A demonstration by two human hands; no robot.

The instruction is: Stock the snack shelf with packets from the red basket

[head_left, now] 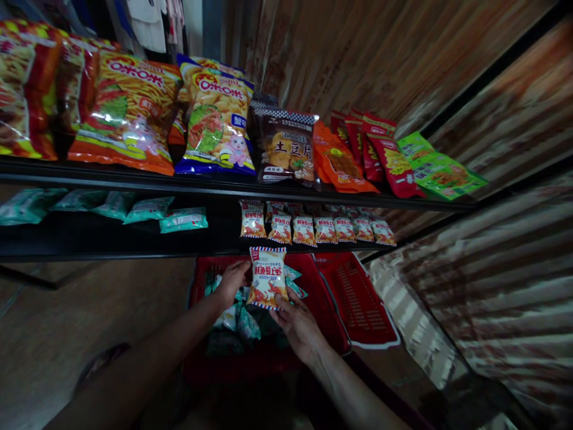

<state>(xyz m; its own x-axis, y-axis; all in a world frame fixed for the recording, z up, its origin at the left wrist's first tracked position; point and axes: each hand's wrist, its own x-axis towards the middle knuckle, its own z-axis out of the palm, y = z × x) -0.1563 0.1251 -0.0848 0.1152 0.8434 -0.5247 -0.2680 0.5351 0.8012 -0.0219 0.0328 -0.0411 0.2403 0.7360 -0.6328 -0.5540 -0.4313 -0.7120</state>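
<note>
A small white-and-orange snack bag (pixel 267 276) with red lettering is held above a red shopping basket (pixel 333 304). My right hand (pixel 296 322) grips its lower right corner, thumb on the front. At the bag's left edge, the fingers of my left hand (pixel 233 280) are bent and close on its side; their tips are partly hidden. Beneath my hands, several teal snack bags (pixel 249 323) lie in the basket. Just beyond, a row of matching white-and-orange bags (pixel 304 229) stands on the lower shelf (pixel 224 236).
Large snack bags (pixel 128 113) line the upper shelf (pixel 215 183), with a brown potato-chip bag (pixel 286 146), red packets (pixel 394 164) and green packets (pixel 441 167) farther right. Teal bags (pixel 183 220) lie on the lower shelf's left. A second red basket (pixel 358 298) and a corrugated wall (pixel 505 269) are at right.
</note>
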